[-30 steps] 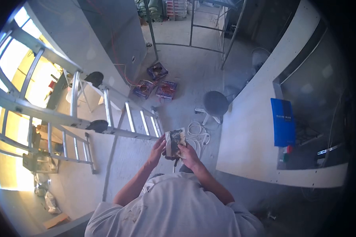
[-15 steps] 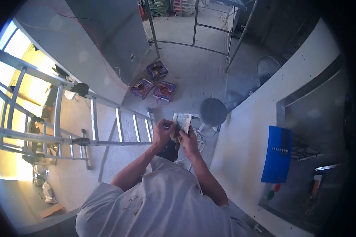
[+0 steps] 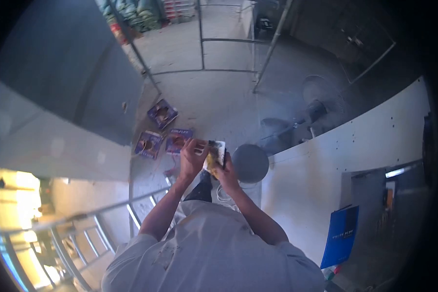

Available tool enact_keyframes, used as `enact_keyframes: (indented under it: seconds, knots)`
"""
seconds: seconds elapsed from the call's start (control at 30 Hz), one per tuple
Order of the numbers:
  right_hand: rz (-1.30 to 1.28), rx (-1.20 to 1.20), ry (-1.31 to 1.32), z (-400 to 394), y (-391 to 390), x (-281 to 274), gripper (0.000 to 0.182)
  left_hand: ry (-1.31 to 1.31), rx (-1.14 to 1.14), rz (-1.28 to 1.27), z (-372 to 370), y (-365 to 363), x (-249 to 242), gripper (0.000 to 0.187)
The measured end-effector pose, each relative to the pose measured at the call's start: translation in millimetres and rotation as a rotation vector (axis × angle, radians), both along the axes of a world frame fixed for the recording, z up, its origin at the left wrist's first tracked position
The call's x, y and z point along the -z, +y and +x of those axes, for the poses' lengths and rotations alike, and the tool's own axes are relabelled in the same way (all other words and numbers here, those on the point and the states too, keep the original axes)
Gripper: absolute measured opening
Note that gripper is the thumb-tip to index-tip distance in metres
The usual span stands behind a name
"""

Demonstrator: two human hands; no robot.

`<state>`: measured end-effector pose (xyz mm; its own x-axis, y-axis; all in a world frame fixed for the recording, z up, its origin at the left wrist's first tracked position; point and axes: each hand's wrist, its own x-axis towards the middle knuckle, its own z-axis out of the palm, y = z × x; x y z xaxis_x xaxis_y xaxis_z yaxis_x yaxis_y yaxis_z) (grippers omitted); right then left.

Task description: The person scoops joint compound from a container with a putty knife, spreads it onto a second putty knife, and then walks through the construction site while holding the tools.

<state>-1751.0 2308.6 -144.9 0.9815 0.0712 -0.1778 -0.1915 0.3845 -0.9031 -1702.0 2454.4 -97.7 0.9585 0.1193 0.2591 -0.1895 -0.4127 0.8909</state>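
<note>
In front of my body, my right hand [image 3: 227, 176] grips a flat, pale rectangular plate [image 3: 220, 148] by its lower right side. Dark smudges mark the plate's face, and a yellowish patch [image 3: 211, 161] shows below it, beside my right fingers. My left hand [image 3: 191, 159] is closed, its curled fingertips right at the plate's left edge. Small white bits show between those fingers; I cannot tell what they belong to. One dark-trousered leg [image 3: 202, 187] shows beneath my hands.
A round grey stool top [image 3: 250, 163] is just right of my hands. Open purple boxes [image 3: 149, 144] lie on the floor ahead. An aluminium ladder [image 3: 102, 228] is at left, metal scaffolding [image 3: 202, 39] ahead, a fan [image 3: 321, 100] beyond. A blue folder [image 3: 340, 236] hangs on the right.
My view has swung to the right and forward, so the ladder sits lower left and the boxes nearer my hands. The plate has turned slightly, showing more of the yellowish patch.
</note>
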Motion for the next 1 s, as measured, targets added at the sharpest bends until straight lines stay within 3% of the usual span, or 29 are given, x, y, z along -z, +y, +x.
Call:
enact_keyframes:
  seconds: [0.03, 0.17, 0.3, 0.37, 0.43, 0.6, 0.7, 0.77, 0.83, 0.9, 1.0]
  knots:
    - [-0.114, 0.01, -0.07, 26, 3, -2, 0.048, 0.006, 0.021, 0.018, 28, 1, -2, 0.019]
    - [-0.077, 0.047, -0.08, 102, 3, -20, 0.051, 0.144, 0.028, -0.141, 116, 1, -2, 0.015]
    - [-0.082, 0.126, -0.145, 162, -5, -23, 0.056, 0.076, 0.137, -0.073, 188, -20, -20, 0.013]
    - [-0.202, 0.25, -0.125, 186, -8, -17, 0.057, 0.096, 0.177, -0.055, 224, -35, -15, 0.013]
    - [-0.248, 0.273, -0.077, 212, -25, -50, 0.056, 0.044, 0.249, 0.002, 260, -51, -18, 0.013]
    - [-0.389, 0.466, -0.189, 282, -58, -37, 0.048, 0.081, 0.358, 0.015, 341, -103, -22, 0.013]
    - [-0.506, 0.454, -0.048, 324, -88, -32, 0.061, 0.044, 0.429, 0.044, 395, -139, -7, 0.012]
    - [-0.247, 0.499, -0.009, 356, -110, -27, 0.057, 0.01, 0.464, 0.061, 430, -164, 1, 0.011]
    - [-0.234, 0.586, 0.011, 394, -135, -17, 0.058, 0.05, 0.497, 0.109, 468, -193, 4, 0.011]
    - [0.289, 0.611, 0.069, 423, -161, -18, 0.056, 0.045, 0.544, 0.121, 502, -221, 1, 0.011]
    - [0.343, 0.621, 0.083, 464, -202, -27, 0.058, 0.033, 0.643, 0.121, 550, -264, -5, 0.011]
